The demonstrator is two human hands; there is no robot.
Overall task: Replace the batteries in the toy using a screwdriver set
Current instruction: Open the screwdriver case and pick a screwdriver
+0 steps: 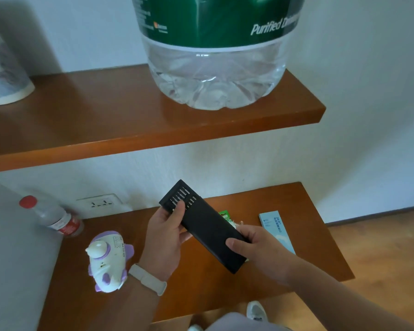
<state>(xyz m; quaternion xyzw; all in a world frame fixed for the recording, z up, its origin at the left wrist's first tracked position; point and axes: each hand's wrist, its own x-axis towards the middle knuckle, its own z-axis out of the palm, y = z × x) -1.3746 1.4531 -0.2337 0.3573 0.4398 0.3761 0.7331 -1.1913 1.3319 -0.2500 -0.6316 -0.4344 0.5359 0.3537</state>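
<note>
Seen from the head camera, looking down: a person is holding a black screwdriver set [203, 225] in the air above a low wooden shelf [296, 271], both hands sharing it; the right hand [256, 247] is clamping its fingers around the near end of the case, probably to steady the outer sleeve; the left hand [165, 235] is gripping the far end, thumb pressing on the inner tray, where rows of metal bits are showing, which suggests the tray is being slid out to reach a bit; the toy [108, 259], a white and purple plastic animal, is lying on the shelf just left of the left wrist, untouched, waiting to be opened; a green battery pack [225, 216] is peeking out behind the case, close at hand; a pale blue box [276, 228] is lying further right.
</note>
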